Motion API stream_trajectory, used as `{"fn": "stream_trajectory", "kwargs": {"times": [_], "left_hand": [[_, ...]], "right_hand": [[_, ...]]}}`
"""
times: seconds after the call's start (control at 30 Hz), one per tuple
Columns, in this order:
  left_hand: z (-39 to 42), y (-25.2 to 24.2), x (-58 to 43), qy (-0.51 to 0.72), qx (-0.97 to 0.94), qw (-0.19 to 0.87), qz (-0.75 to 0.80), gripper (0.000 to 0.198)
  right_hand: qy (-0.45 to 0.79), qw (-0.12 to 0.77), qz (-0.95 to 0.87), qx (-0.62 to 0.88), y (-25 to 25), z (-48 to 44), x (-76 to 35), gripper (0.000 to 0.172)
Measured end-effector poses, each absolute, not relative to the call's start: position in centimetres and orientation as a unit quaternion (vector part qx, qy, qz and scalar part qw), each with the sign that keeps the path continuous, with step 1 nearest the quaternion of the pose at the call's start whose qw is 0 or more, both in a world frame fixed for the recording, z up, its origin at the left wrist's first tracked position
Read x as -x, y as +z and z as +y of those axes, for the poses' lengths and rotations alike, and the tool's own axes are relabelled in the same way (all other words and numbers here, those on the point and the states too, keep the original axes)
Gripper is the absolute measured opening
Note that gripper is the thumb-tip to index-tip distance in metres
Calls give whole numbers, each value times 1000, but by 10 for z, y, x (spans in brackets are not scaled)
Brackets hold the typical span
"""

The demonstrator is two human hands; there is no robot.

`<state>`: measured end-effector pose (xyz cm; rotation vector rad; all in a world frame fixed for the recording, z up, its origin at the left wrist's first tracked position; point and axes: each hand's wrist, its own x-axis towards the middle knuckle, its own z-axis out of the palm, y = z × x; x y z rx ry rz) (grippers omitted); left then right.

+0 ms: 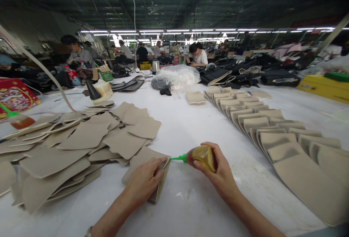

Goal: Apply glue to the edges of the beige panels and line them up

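Note:
My right hand (215,164) is wrapped round a squeeze bottle (203,156) of amber liquid, tipped on its side. Its green nozzle (178,158) points left and its tip meets the edge of a beige panel (143,157). Over that panel lies my left hand (148,179), fingers on top and thumb by the edge, gripping it on the table. The panel's near right edge looks bent up or doubled, partly hidden by the hand. Left of it spreads a loose heap of similar beige panels (84,135).
Overlapping beige panels (259,128) stand in long rows on the right of the white table (185,208). A second green-tipped bottle (21,120) lies far left. Farther back are a clear plastic bag (177,75), dark bags (229,69), a yellow box (324,88) and several seated people.

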<state>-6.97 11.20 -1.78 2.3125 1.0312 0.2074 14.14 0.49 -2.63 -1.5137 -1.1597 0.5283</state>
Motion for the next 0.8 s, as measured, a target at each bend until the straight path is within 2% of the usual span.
{"fn": "stream_trajectory", "kwargs": {"times": [0.37,0.5,0.67,0.8], "left_hand": [[111,-18,70,86,-863,305,393,44],[111,-18,70,91,-860,308,397,42],[111,-19,70,110,-856,313,396,43],[110,-19,70,108,-856,312,398,42]], "right_hand": [[193,537,-497,653,-29,3,-142,45],[216,532,-496,651,-29,0,-141,44],[274,561,-474,621,-29,-2,-141,37],[274,589,-438,622,-27,3,-142,39]]}}
